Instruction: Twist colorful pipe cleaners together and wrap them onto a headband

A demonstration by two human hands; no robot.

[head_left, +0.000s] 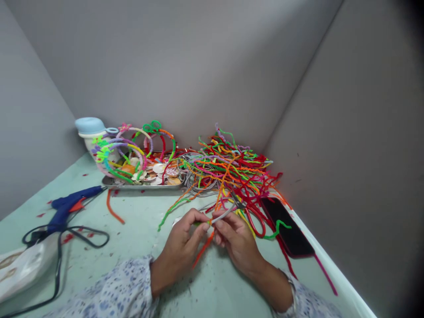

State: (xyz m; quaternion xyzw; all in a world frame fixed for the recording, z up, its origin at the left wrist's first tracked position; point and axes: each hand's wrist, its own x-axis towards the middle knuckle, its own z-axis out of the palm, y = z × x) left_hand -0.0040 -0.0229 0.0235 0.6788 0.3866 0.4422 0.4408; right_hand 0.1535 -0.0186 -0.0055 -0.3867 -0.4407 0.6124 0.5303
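Near the table's front, my left hand [179,247] pinches a thin grey headband [225,213] between thumb and fingers. A bit of green wrapping shows at those fingertips. My right hand [241,247] is closed on the same band just to the right, fingers curled beneath it. An orange pipe cleaner [203,251] is wound round the band between the two hands, its loose end hanging down toward me. Parts of the band are hidden by my fingers. Beyond the right hand lie red-handled scissors [259,221], partly covered by pipe cleaners.
A heap of colourful pipe cleaners [228,163] spreads at the back, beside a metal tray [145,187] of shells. Finished headbands [135,145] lean against a white bottle with a blue lid [90,125]. A blue glue gun [62,212] with cord lies left, a phone [288,229] right.
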